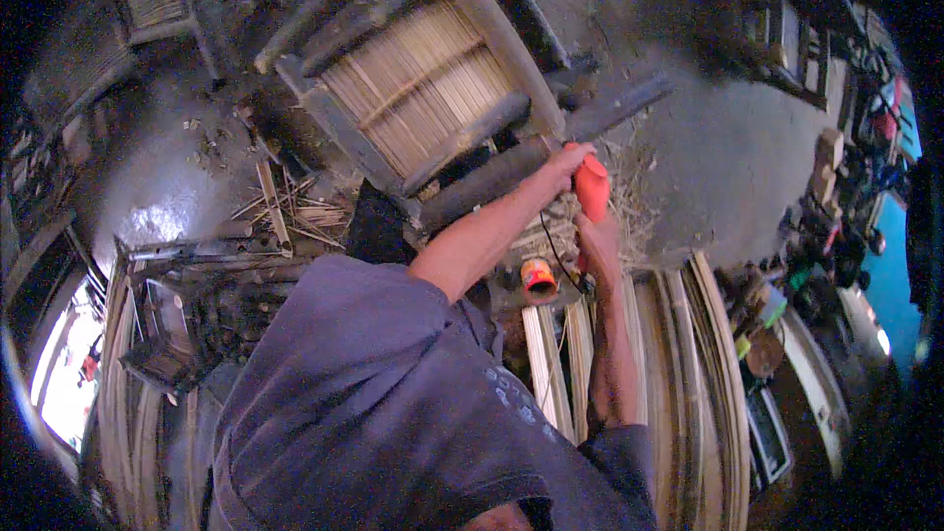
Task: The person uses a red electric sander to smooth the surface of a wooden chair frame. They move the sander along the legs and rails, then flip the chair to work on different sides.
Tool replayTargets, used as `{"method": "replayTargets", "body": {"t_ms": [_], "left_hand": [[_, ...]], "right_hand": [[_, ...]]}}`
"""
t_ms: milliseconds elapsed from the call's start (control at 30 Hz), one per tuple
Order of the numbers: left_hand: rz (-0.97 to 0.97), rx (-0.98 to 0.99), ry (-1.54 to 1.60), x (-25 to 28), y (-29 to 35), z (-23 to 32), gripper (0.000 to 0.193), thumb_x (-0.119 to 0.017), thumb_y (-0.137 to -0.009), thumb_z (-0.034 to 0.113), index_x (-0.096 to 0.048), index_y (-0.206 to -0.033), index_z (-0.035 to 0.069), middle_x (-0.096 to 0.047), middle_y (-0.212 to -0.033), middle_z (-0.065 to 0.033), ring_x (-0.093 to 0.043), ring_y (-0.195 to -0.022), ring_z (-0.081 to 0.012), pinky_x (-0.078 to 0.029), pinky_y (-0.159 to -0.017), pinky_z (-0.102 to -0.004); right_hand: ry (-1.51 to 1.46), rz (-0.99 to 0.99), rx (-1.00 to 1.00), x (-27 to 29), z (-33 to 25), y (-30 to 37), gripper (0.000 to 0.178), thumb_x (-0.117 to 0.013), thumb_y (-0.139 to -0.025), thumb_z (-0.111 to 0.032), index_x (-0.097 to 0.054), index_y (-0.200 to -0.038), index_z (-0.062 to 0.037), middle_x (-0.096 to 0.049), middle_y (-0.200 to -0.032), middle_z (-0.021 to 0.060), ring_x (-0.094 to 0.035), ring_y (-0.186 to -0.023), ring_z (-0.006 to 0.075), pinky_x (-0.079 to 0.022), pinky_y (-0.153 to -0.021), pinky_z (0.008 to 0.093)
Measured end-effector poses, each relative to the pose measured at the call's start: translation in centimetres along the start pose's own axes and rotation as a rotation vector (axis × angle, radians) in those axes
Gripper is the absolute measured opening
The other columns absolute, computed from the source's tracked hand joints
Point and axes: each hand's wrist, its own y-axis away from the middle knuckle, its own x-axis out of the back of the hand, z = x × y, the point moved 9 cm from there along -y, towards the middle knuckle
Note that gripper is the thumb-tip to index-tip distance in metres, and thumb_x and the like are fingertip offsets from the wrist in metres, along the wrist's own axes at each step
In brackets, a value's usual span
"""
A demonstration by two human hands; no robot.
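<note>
Both my hands hold an orange-red power tool (pixel 591 189), with a dark cord hanging beside it. My left hand (pixel 571 163) is closed round its far end, close to a corner of a dark wooden frame (pixel 492 182). Lower down, my right hand (pixel 598 238) wraps round the tool's near part. The frame looks like a piece of furniture with thick round poles and a panel of pale slats (pixel 423 79). The tool's working tip and its exact kind are hidden by my left hand and blur.
An orange can (pixel 536 269) stands just nearer than my hands. Long pale strips (pixel 678 354) lie at the near right, and loose sticks (pixel 295 208) at the left. Shavings (pixel 634 182) cover the floor by the frame. Assorted clutter (pixel 836 226) lines the right side.
</note>
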Motion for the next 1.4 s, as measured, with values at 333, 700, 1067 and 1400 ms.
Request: {"method": "replayTargets", "body": {"t_ms": [333, 700, 1067, 1400], "left_hand": [[0.074, -0.141, 0.041, -0.8, 0.2, -0.1, 0.016, -0.062, -0.079, 0.026, -0.056, -0.082, 0.011, -0.061, -0.077, -0.0062, -0.06, -0.066, -0.024, -0.051, -0.066, -0.0461], [-0.044, -0.262, -0.574, -5.0, 7.7, -1.4, 0.065, -0.049, -0.082, 0.067, -0.062, -0.084, 0.003, -0.06, -0.073, -0.0078, -0.055, -0.061, -0.0194, -0.044, -0.055, -0.0405], [1.325, -0.957, -1.826, 17.1, 31.3, 38.0, 0.075, -0.063, -0.078, 0.05, -0.042, -0.128, -0.001, -0.039, -0.135, -0.0256, -0.036, -0.127, -0.0398, -0.031, -0.103, -0.0507], [0.906, -0.361, -1.967, 27.1, 30.0, 43.4, 0.092, -0.063, -0.069, 0.07, -0.045, -0.119, -0.005, -0.058, -0.114, -0.0274, -0.056, -0.108, -0.0405, -0.045, -0.09, -0.0462]], "right_hand": [[-0.032, -0.07, 0.098, 1.7, -1.4, 1.4, 0.015, -0.058, -0.075, -0.014, -0.055, -0.083, -0.0021, -0.049, -0.06, -0.0004, -0.046, -0.051, 0.0103, -0.036, -0.046, 0.03], [0.04, -0.043, 0.182, 9.5, -2.1, 8.2, 0.015, -0.058, -0.076, -0.017, -0.054, -0.083, -0.0049, -0.047, -0.061, -0.0022, -0.042, -0.048, 0.0096, -0.034, -0.045, 0.0272], [-0.173, 0.258, -0.269, -5.2, 22.4, 16.7, 0.036, -0.065, -0.079, -0.017, -0.061, -0.111, -0.0003, -0.063, -0.089, 0.0056, -0.058, -0.079, 0.0161, -0.047, -0.069, 0.0309], [-0.273, 0.214, -0.173, -20.3, 23.8, 26.6, 0.018, -0.059, -0.081, -0.012, -0.064, -0.095, -0.0009, -0.065, -0.083, 0.008, -0.063, -0.075, 0.0182, -0.051, -0.068, 0.0311]]}}
